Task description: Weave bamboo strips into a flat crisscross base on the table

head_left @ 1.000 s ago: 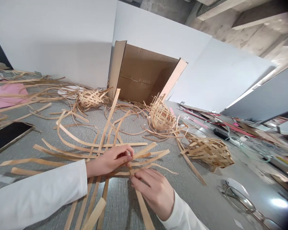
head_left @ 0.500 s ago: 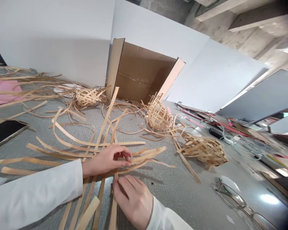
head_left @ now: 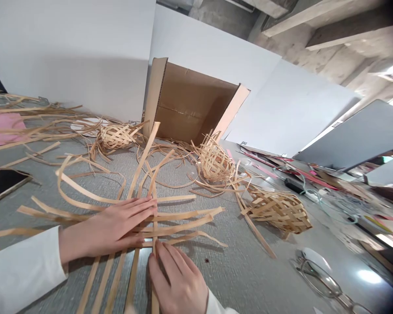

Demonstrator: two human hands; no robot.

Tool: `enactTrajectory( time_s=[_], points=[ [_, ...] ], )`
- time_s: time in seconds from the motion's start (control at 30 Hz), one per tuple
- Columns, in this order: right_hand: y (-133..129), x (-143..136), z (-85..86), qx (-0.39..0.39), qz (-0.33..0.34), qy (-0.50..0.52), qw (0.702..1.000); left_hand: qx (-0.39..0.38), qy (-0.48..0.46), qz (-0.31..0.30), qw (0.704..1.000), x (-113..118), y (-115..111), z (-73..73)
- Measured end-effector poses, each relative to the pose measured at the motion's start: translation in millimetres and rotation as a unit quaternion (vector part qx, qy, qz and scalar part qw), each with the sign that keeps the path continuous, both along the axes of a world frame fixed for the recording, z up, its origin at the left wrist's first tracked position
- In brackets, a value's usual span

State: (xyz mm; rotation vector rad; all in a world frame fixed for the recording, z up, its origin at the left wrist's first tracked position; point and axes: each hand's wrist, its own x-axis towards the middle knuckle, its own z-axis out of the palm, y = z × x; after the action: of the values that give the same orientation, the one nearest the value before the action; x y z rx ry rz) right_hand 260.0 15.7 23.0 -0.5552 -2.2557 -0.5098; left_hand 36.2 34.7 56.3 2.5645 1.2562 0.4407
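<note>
Crossed bamboo strips point(head_left: 183, 214) lie on the grey table, several running sideways and several toward me. My left hand point(head_left: 114, 224) rests flat over the crossing, fingers stretched to the right across the strips; it covers much of the weave. Just right of and below it, my right hand point(head_left: 180, 274) has its bent fingers at a lengthwise strip point(head_left: 155, 301), thumb and fingertips close together on it. A tall strip end point(head_left: 147, 152) rises beyond my left hand.
Woven baskets lie at the back left point(head_left: 118, 135), centre right point(head_left: 216, 162) and right point(head_left: 280, 209). Behind stands an open cardboard box point(head_left: 190, 100). Glasses point(head_left: 324, 279) are at the lower right, a phone point(head_left: 5, 185) and pink cloth point(head_left: 5, 126) at the left.
My left hand has let go of the sideways strips and moved left, flattening onto the crossing. Those strips now lie lower and more spread. My right hand stays at the lengthwise strip.
</note>
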Motion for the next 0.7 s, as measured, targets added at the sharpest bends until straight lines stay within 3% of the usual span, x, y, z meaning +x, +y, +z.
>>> enactTrajectory(
  time_s=[0.17, 0.43, 0.7],
  points=[
    [1.3, -5.0, -4.8, -0.004, -0.021, 0.001, 1.0, -0.005, 0.018, 0.001, 1.0, -3.2, 0.2, -18.1],
    [0.7, -17.3, -21.1, -0.039, -0.016, 0.084, 0.996, 0.006, 0.025, -0.008, 1.0, -1.6, 3.0, -21.0],
    [-1.6, -18.7, -13.7, -0.042, 0.018, 0.071, 0.996, -0.006, 0.047, -0.007, 0.999, -2.0, 2.9, -22.1]
  ],
)
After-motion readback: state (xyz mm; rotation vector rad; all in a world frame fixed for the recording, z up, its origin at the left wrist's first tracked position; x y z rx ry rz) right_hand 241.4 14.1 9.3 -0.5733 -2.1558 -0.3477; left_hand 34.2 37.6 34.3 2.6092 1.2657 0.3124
